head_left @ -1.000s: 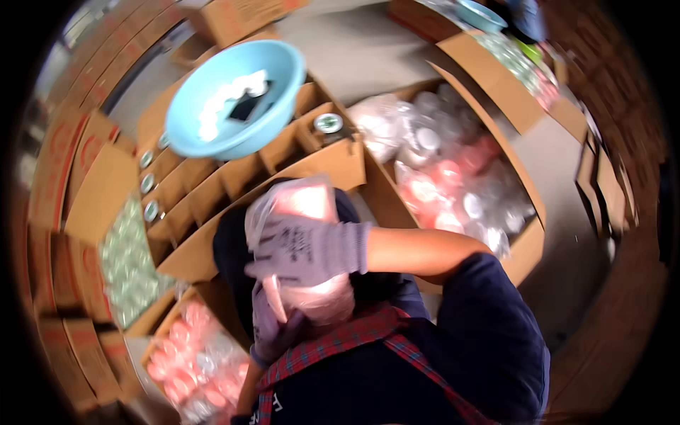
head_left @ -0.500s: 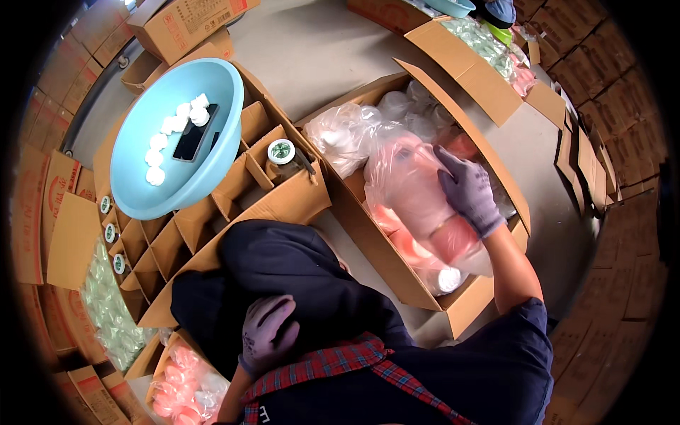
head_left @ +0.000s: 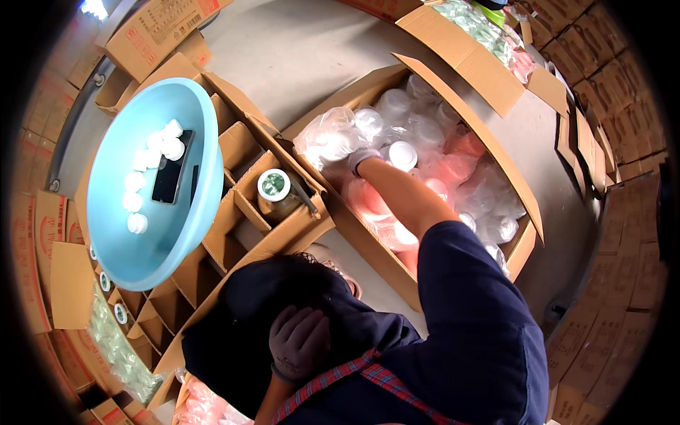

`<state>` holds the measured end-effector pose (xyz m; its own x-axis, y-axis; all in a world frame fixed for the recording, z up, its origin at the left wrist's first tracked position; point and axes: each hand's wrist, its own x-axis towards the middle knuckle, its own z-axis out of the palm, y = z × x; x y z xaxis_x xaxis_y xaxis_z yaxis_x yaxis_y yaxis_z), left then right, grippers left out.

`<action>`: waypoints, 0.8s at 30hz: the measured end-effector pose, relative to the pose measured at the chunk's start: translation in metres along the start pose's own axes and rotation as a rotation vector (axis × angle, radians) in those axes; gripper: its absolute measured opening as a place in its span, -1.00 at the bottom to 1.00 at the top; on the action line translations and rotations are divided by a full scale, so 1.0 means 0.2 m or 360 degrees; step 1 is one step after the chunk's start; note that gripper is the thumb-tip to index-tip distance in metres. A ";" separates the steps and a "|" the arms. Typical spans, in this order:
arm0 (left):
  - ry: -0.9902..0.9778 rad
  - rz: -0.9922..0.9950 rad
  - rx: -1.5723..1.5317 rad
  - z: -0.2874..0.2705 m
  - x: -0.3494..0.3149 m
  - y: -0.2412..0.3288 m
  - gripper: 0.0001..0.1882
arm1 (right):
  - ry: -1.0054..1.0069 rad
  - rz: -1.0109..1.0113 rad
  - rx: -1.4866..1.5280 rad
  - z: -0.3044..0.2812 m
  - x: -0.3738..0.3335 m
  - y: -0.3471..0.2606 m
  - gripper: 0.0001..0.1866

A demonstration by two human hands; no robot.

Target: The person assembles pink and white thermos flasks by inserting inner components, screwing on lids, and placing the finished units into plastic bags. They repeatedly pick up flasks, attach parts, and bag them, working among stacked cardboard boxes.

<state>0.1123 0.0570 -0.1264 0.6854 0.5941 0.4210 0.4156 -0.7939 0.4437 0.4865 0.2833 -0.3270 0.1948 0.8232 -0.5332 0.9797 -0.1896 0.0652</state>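
Observation:
My right hand (head_left: 363, 160), in a grey-purple glove, reaches down into an open carton (head_left: 375, 256). Its fingers are hidden among clear bags; whether they grip anything does not show. Around it lie bagged white pieces (head_left: 333, 138), a white round lid (head_left: 403, 155) and bagged pink pieces (head_left: 453, 167). My gloved left hand (head_left: 301, 343) lies on my dark trousers, fingers extended and holding nothing. To the left a light blue basin (head_left: 211, 142) rests over a divided carton (head_left: 237, 256), with white caps (head_left: 134, 202) and a black phone (head_left: 168, 180) inside.
A glass jar (head_left: 274, 185) with a white rim and green top stands in one carton cell. Bagged green pieces (head_left: 120, 354) and pink pieces (head_left: 205, 405) lie at lower left. Another open carton (head_left: 460, 49) is at the far right; stacked cartons (head_left: 609, 297) line the right side.
My right hand has left the large clear bag of pink pieces and moved left, deeper into the carton. My left hand has shifted slightly right on my lap. The view has shifted.

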 end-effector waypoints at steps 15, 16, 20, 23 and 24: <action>-0.0089 0.0063 -0.0057 0.00 0.00 -0.08 -0.84 | 0.0341 0.0114 0.1064 -0.58 -0.50 0.42 -0.65; -0.0086 0.0095 -0.0078 -0.01 0.01 -0.09 -0.84 | 0.0372 0.0159 0.0730 -0.53 -0.47 0.58 -0.69; -0.0051 0.0069 -0.0119 0.00 0.02 -0.09 -0.85 | -0.0030 0.0191 0.0880 0.01 -0.25 1.04 -0.87; -0.0036 0.0051 -0.0070 0.00 0.01 -0.07 -0.85 | 0.0378 0.0214 0.1677 0.12 -0.35 0.96 -0.86; -0.0034 0.0040 -0.0054 0.00 0.01 -0.05 -0.85 | 0.0419 0.0281 0.2215 0.15 -0.36 0.93 -0.84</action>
<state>0.1091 0.0667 -0.1308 0.7082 0.5709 0.4155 0.3779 -0.8035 0.4599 0.6528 0.1727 -0.3021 0.4614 0.7784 -0.4257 0.1280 -0.5332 -0.8362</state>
